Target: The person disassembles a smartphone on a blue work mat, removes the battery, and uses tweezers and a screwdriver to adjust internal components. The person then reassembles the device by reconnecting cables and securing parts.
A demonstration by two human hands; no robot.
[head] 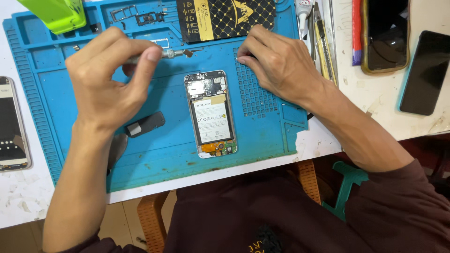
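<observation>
Opened phone [211, 114] lies face down mid-mat, battery and boards showing, both hands working just above it.

Left hand [110, 77] has thumb and fingers pinched shut around a slim metal screwdriver [165, 54], tip pointing right toward a small metal piece [188, 53]. Right hand [276, 63] rests on the blue work mat [154, 150], fingertips curled down over the grid of holes; whether they grip anything, hard to tell from here. Dark cover piece [146, 124] sits left of the phone, black-and-gold packet [225, 18] crowds the top edge, tools [321, 37] line the right rim. Two phones [405, 56] lie off-mat to the right, another [12, 124] at far left. Open mat remains below the phone.
</observation>
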